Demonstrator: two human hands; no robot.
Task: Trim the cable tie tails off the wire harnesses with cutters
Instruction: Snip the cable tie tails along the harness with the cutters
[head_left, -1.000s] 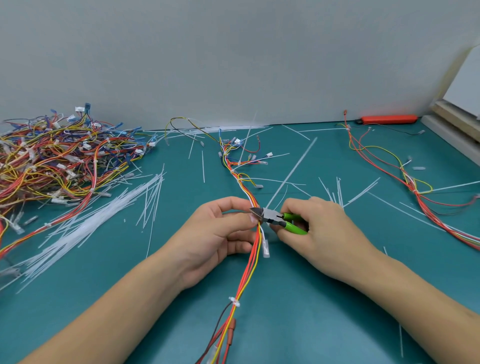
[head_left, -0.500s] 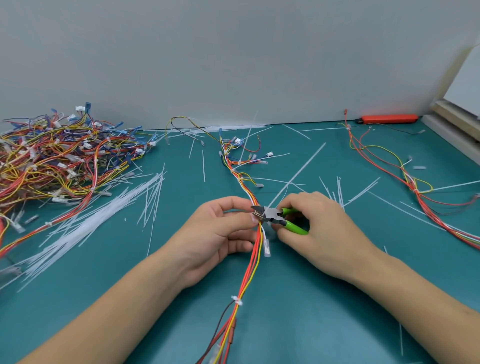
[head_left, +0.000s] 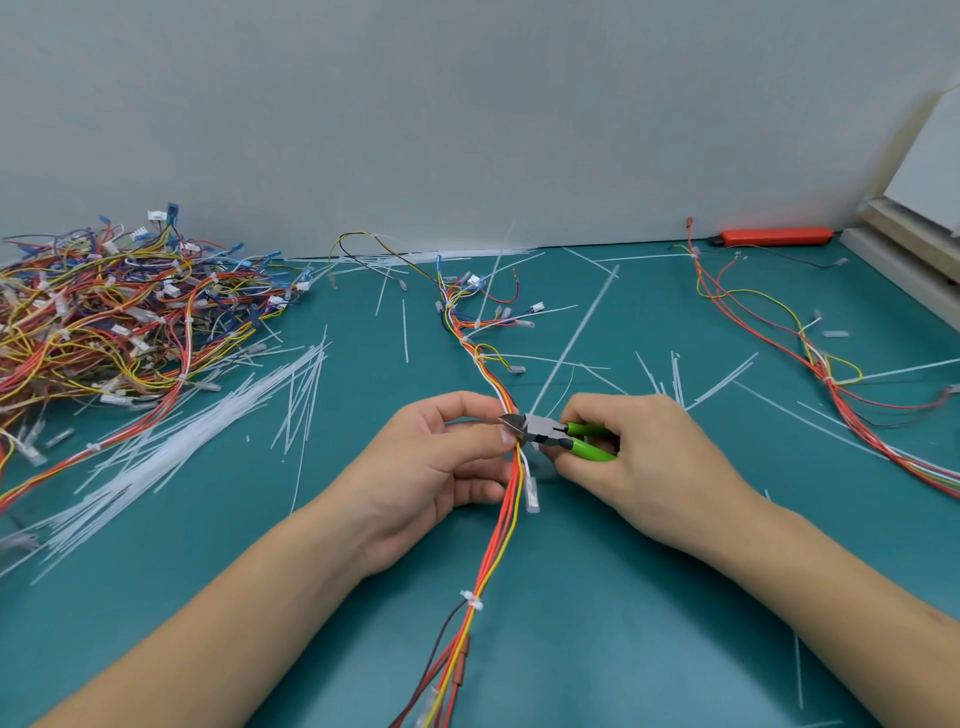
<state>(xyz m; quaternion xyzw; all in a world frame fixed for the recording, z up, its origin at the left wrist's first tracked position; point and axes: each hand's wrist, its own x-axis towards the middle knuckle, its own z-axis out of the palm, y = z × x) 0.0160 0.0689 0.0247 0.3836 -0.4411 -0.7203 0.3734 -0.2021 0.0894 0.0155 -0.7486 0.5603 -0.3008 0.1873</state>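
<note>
Nearest, the harness (head_left: 498, 540) runs up the middle of the table (head_left: 597, 623), a trimmed tie (head_left: 470, 599) on its lower stretch. Above that the left hand (head_left: 431, 467) pinches the bundle between thumb and fingers, and the right hand (head_left: 644, 462) grips the green handles of the cutters (head_left: 550, 434), whose blades sit against the wires at a tie whose tail (head_left: 576, 332) slants away. This looks like the cutting step; next calls for a squeeze flush with the tie head, sparing the wires. Farther off lie loose tails (head_left: 171, 441), a harness pile (head_left: 104, 322) and another harness (head_left: 810, 358).
</note>
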